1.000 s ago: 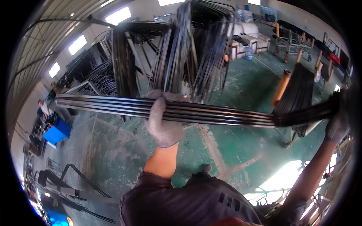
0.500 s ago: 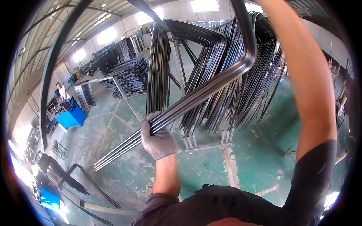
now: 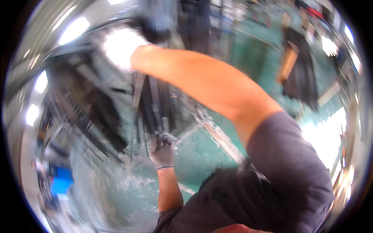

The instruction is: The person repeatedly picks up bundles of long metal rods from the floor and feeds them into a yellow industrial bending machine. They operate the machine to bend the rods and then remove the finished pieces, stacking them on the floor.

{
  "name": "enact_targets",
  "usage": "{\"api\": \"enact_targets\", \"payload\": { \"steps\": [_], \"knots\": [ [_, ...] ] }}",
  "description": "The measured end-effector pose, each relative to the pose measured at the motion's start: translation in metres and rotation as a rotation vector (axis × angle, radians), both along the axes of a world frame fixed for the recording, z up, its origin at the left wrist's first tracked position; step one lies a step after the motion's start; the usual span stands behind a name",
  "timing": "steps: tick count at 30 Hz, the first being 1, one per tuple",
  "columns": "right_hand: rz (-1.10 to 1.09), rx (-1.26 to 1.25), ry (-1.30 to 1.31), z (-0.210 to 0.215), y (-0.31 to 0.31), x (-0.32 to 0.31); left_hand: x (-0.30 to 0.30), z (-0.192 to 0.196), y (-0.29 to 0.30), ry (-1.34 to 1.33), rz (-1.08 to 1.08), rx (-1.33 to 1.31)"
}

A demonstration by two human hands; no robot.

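dark tubes between both hands

The left glove is pale grey with a blue cuff edge; tubes, black; floor, green; sleeve, dark grey.

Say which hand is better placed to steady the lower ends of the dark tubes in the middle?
Probably the left hand: it is close by the lower ends of the dark tubes, though blur hides whether it touches them. The right hand is well above those ends.
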State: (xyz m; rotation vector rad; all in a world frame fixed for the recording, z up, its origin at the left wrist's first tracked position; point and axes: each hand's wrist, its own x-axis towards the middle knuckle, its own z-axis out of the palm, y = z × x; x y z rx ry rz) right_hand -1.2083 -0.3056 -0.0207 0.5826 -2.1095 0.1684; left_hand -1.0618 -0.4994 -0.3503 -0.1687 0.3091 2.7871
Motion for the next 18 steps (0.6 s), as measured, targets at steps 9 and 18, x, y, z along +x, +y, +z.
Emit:
{"api": "enact_targets", "payload": {
  "steps": [9, 18],
  "knots": [
    [-0.232, -0.525, -0.378, -0.319, 0.282, 0.219, 0.035, -0.111, 0.165, -0.266, -0.503, -0.638],
    [-1.366, -1.305, -0.638, -0.537, 0.615, 0.402, 0.04, -0.123, 0.441, -0.179, -0.809, -0.901]
  ]
}}
